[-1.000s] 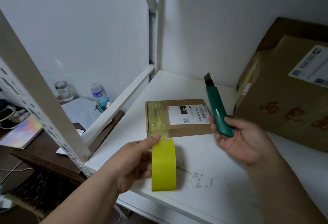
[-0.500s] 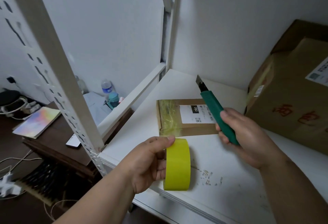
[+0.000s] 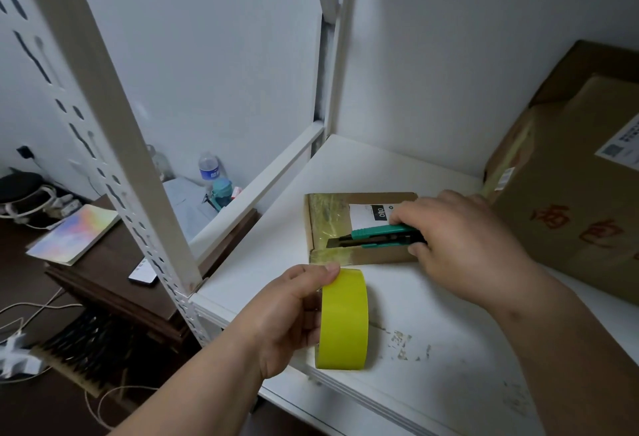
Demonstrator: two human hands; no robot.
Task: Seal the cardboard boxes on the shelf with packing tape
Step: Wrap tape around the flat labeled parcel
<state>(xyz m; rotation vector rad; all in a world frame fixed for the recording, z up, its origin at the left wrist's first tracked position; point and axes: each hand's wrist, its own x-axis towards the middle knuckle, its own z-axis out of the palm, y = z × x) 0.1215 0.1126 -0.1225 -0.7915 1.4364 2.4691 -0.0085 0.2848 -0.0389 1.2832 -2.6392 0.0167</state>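
Note:
A small flat cardboard box (image 3: 377, 255) with a white label lies on the white shelf (image 3: 432, 332), its left end covered in clear yellowish tape. My left hand (image 3: 287, 318) grips a yellow tape roll (image 3: 342, 321) standing on edge just in front of the box, thumb on top of the roll. My right hand (image 3: 460, 245) holds a green utility knife (image 3: 377, 236) flat over the box, blade pointing left toward the taped end. A large cardboard box (image 3: 570, 200) with red characters stands at the right.
A white perforated shelf post (image 3: 114, 145) rises at the left front corner. Below to the left, a dark desk (image 3: 103, 273) carries a colourful notebook (image 3: 74, 233), bottles (image 3: 211, 172) and cables. The wall closes the shelf behind.
My right hand swung the knife down from upright to lie horizontally over the small box, blade now pointing left. The left hand kept its hold on the tape roll.

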